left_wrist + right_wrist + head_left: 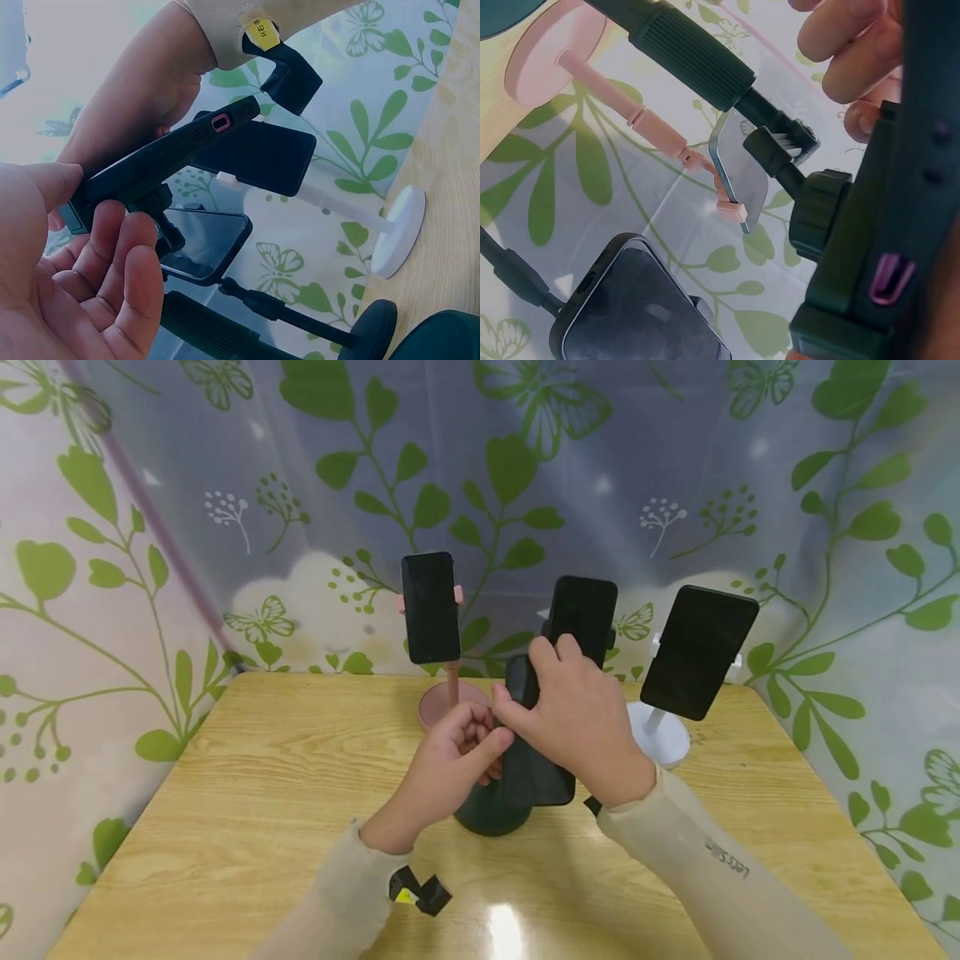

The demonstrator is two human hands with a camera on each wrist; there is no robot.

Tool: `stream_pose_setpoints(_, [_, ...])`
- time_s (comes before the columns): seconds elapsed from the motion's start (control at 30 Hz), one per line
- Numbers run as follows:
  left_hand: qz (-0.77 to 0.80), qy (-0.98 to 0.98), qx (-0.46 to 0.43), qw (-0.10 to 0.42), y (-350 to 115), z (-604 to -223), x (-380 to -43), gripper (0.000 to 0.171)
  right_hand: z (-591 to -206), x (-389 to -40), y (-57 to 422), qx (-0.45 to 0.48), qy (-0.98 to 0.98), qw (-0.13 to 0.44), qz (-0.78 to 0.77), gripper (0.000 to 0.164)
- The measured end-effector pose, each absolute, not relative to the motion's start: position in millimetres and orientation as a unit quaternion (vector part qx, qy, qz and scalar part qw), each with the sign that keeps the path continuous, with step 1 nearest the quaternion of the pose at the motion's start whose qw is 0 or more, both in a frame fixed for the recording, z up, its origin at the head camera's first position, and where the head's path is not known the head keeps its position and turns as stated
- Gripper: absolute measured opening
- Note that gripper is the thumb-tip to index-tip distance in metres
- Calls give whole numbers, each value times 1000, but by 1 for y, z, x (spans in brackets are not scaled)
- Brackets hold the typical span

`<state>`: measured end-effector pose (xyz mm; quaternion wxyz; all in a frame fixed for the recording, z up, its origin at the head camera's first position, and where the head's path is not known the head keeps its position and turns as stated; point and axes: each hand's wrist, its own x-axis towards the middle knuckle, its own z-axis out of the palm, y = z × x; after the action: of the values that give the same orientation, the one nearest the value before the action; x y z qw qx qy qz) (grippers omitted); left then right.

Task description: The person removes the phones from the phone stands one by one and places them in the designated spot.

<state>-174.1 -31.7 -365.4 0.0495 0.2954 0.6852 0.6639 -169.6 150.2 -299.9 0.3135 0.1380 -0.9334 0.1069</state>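
A black phone sits tilted in the clamp of a dark green phone stand, its port facing the left wrist camera. My right hand grips the phone from the right, its fingers over the upper part. From the left, my left hand pinches the end of the clamp at the phone's edge between thumb and fingers. In the left wrist view the other left fingers curl below the clamp. The green stand's ribbed column rises to a hinged joint behind the clamp.
Behind stand a pink stand with a phone, a black stand with a phone, and a white stand with a phone. The wooden table meets a leaf-patterned curtain.
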Motion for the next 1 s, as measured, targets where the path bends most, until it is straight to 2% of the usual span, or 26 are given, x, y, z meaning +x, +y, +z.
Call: stream_pose_setpoints(1.0, [666,681,301,47,-34,-365,-176,27,-298,-169,149,128,-939,297,118,43])
